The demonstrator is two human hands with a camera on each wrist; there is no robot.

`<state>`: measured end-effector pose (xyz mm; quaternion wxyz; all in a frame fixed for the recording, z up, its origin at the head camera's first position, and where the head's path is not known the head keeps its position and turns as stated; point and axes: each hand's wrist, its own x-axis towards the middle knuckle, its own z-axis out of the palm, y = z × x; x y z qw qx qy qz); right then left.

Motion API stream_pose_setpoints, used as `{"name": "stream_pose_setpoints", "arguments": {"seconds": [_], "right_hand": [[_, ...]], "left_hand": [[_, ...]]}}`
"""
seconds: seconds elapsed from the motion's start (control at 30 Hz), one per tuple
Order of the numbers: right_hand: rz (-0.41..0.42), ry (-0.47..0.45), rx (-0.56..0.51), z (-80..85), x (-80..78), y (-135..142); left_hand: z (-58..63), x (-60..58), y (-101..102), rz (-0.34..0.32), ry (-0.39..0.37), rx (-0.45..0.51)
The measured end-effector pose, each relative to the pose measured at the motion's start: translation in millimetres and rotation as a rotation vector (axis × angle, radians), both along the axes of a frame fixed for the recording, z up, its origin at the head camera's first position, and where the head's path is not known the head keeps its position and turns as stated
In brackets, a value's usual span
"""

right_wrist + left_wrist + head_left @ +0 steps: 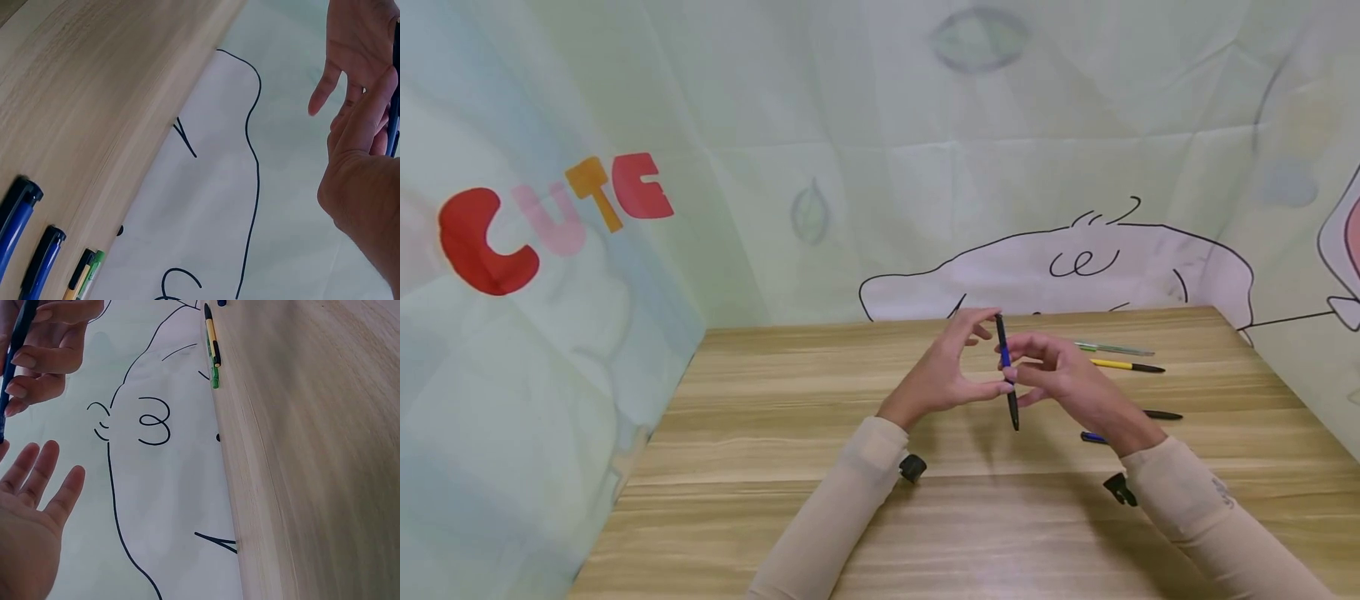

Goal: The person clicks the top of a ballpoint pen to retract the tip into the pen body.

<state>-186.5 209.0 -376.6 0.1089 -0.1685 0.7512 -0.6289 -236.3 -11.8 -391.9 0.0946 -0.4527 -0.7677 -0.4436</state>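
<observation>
I have a blue-and-black pen (1005,354) up off the table (775,417), near upright with a slight tilt, between my two hands. My right hand (1067,382) pinches it around the middle, thumb against fingertips; my left hand (936,371) makes a wide arch beside it, index fingertip at the pen's top end and thumb tip lower on the barrel. I'd judge the handling of this one pen to be midway: picked up and steadied is done, while letting go and setting it down are left. Four more lie beyond and below my right fingers, none of them held: a green pen (1120,349) and a yellow pen (1123,364) past the knuckles, and two blue pens (39,269) nearer my wrist (whether any of these has had its turn, I can't tell). My right hand and wrist cover parts of all four in the head view. The left wrist view loses part of the held pen at its edge and my left thumb doesn't show there; the right wrist view catches only a sliver of that pen. How firmly my left index finger presses the top end is hard to make out.
</observation>
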Motion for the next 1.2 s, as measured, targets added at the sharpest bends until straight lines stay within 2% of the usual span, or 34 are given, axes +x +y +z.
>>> {"name": "stream_pose_setpoints", "arguments": {"seconds": [0.57,1.2], "right_hand": [[-0.038,-0.063,-0.04,0.5,0.8,-5.5],[-0.036,-0.099,-0.086,-0.7,0.1,-7.0]], "left_hand": [[-3.5,-0.7,2.0,-0.007,0.025,0.033],[-5.8,-1.2,1.0,0.006,0.032,0.011]]}}
